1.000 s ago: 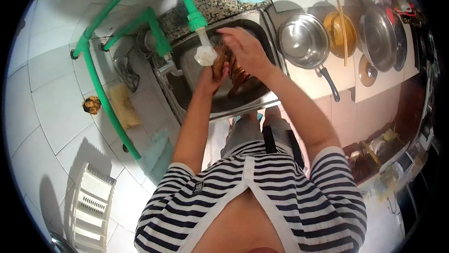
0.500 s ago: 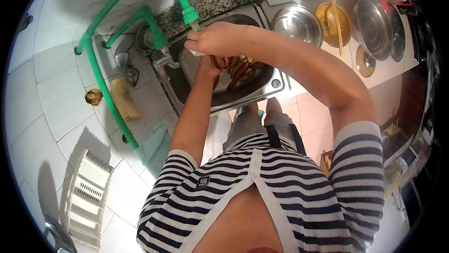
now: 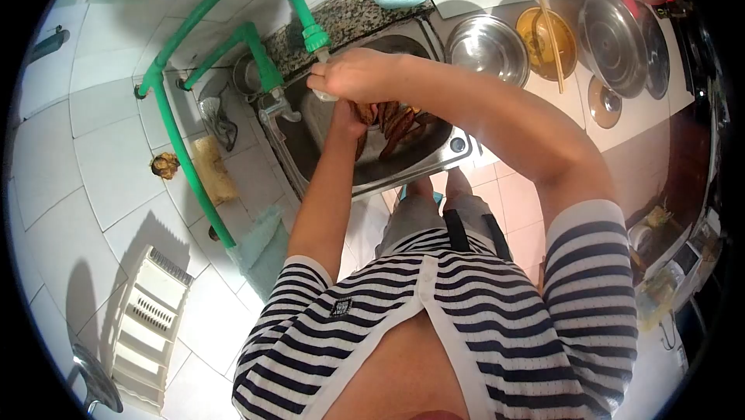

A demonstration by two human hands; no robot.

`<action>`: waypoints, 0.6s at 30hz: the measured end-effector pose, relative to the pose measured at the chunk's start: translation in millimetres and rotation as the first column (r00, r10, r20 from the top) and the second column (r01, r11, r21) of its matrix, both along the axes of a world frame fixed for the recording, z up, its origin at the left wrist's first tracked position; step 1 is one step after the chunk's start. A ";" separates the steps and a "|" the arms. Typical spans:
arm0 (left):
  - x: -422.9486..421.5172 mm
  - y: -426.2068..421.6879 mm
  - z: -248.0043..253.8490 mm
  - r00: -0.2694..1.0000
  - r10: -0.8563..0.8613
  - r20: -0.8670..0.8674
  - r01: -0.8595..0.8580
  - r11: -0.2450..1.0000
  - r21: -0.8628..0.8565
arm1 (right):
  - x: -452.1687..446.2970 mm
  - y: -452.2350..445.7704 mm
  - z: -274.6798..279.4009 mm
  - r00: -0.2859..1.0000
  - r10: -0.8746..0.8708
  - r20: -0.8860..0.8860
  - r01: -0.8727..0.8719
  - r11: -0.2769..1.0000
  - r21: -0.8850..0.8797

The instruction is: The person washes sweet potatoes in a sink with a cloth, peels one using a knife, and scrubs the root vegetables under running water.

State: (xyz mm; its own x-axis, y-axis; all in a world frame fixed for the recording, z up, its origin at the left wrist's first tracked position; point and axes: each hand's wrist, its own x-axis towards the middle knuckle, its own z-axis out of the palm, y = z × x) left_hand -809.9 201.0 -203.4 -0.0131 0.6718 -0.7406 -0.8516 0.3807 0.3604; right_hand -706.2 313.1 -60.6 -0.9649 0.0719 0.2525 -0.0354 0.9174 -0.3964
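Observation:
My right hand (image 3: pixel 353 75) is closed round the white faucet nozzle (image 3: pixel 324 95) at the end of the green pipe (image 3: pixel 309 23). Below it, inside the metal sink (image 3: pixel 318 121), my left hand (image 3: pixel 356 116) holds a brown, elongated root-like piece (image 3: pixel 365 114), partly hidden by my right hand and forearm. Several more reddish-brown pieces (image 3: pixel 398 127) lie in the sink just right of my left hand.
Right of the sink stand a steel pan (image 3: pixel 487 49), a yellow bowl (image 3: pixel 541 46) with chopsticks (image 3: pixel 552 40) across it, a large metal lid (image 3: pixel 613 46) and a small glass lid (image 3: pixel 604 102). A second metal faucet (image 3: pixel 281 108) is at the sink's left.
My right hand has moved from above the brown pieces up and left to the nozzle and closed on it. My left hand stays low in the sink. The view has shifted slightly.

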 end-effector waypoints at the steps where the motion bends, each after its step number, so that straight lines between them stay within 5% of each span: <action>1: 0.1 -0.6 -1.3 1.000 -0.002 -0.001 0.002 1.000 0.001 | -0.2 -0.1 -1.1 1.000 -0.005 -0.021 0.005 1.000 0.012; 5: 5.0 -0.1 8.7 1.000 0.019 -0.018 -0.019 0.999 0.037 | 6.6 -1.6 1.4 0.996 -0.015 0.089 0.017 1.000 -0.022; 8: 6.1 1.4 14.0 0.999 0.030 0.033 -0.034 0.990 0.134 | 31.3 -6.9 -11.1 0.987 -0.119 -0.107 0.107 0.988 -0.115; 10: 0.7 0.8 6.1 0.997 0.041 0.058 -0.049 0.987 0.151 | 43.1 -17.9 -30.1 0.807 -0.573 -0.144 0.383 0.693 -0.611; 12: -9.7 -2.4 -14.4 1.000 0.011 0.013 -0.012 0.995 0.099 | 42.9 -43.0 -94.5 0.671 -0.723 0.164 0.642 0.455 -0.617; 13: -7.0 -1.5 -12.7 1.000 0.005 0.010 -0.006 0.995 0.095 | 33.7 -60.5 -122.5 0.667 -0.727 0.165 0.643 0.449 -0.620; 15: 4.1 -1.3 -4.6 0.998 0.025 -0.064 -0.014 0.987 0.160 | 8.1 -89.4 -156.1 0.607 -0.673 0.422 0.675 0.158 -0.721; 16: 6.4 -2.1 -6.2 0.998 0.021 -0.067 -0.011 0.988 0.155 | 1.5 -91.0 -156.2 0.607 -0.673 0.423 0.674 0.152 -0.723; 18: 6.1 -2.3 -8.4 0.961 -0.008 -0.275 0.004 1.000 -0.016 | -9.9 -92.2 -155.2 0.522 -0.685 0.509 0.566 -0.168 -0.807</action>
State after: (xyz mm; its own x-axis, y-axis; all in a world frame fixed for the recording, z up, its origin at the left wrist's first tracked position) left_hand -803.8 198.6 -211.8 -0.2137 0.6614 -0.7190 -0.7183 0.3925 0.5745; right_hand -716.1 220.8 -215.8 -0.3020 0.8275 -0.4733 0.2477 -0.4113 -0.8772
